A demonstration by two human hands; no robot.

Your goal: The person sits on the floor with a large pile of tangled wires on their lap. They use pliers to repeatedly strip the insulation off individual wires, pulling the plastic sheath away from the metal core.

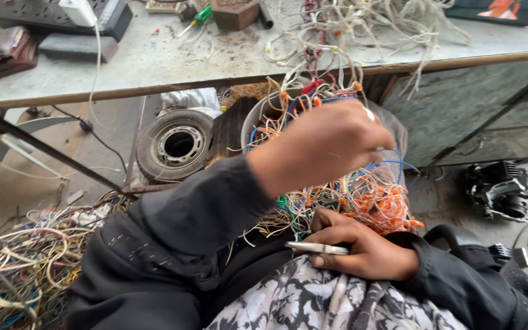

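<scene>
Patterned cloth (331, 302) under right hand (362, 247) pinching slim metal blade (317, 247), left hand (328, 143) clutching tangled orange-white wires (374, 198).

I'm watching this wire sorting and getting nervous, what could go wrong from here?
The left hand is buried in the tangled wire bundle, so stray ends might prick or snag the fingers. The right hand holds a small metal tool close to the lap; a slip could nick the patterned cloth or the leg.

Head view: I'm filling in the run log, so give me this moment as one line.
left hand: raised, gripping wire bundle | right hand: on lap, holding metal tool | workbench: behind
</scene>
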